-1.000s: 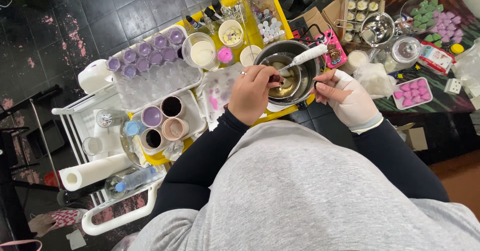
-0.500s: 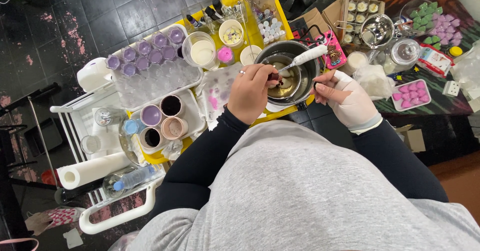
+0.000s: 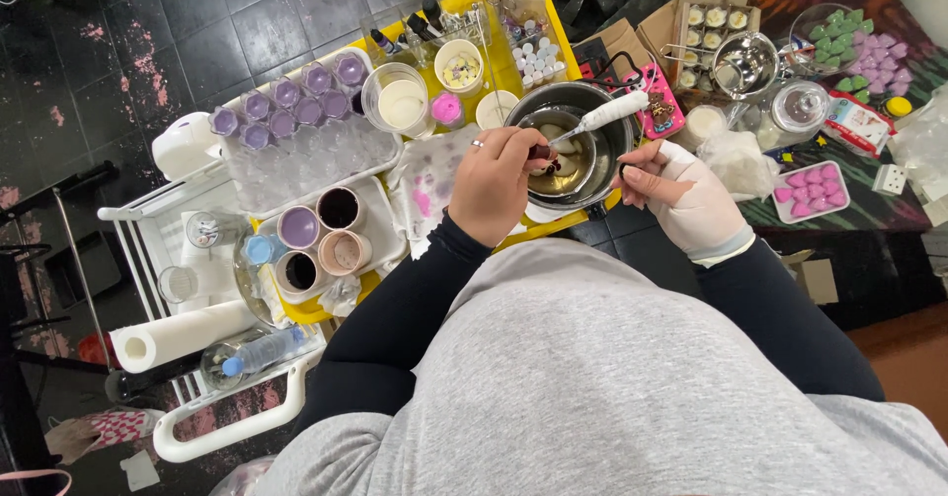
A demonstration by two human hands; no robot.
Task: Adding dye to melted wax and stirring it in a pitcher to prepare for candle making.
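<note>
The metal pot [image 3: 571, 146] is sitting at the near edge of the yellow tray [image 3: 553, 37], directly under and between the person's two hands, and it is holding a pale yellowish liquid with a few white lumps floating in it. The left hand [image 3: 499, 185] is hovering over the pot's left rim with its grip curled tight, fingers pinched down on something small and dark that is dipping into the liquid; I cannot tell exactly what that small thing is, since the knuckles are hiding most of it. A ring is showing on one finger of that hand. The right hand [image 3: 691, 200], wearing a white glove, is pressing against the pot's right side, its grip narrow and closing around the dark handle there, thumb pointing toward the rim. A white-handled utensil [image 3: 607, 116] is lying across the top of the pot, its handle jutting out toward the upper right, touching neither hand. Just left of the pot a stained cloth [image 3: 427, 180] is spreading over the tray, and beyond it four round cups [image 3: 318, 239] of purple, dark and pinkish contents are standing together. Farther back a clear mould tray [image 3: 296, 141] edged with purple-filled cups is resting on the white cart [image 3: 148, 220]. To the right, well apart from the hands, a pink mould [image 3: 808, 188] of small shapes is lying on the dark bench.
</note>
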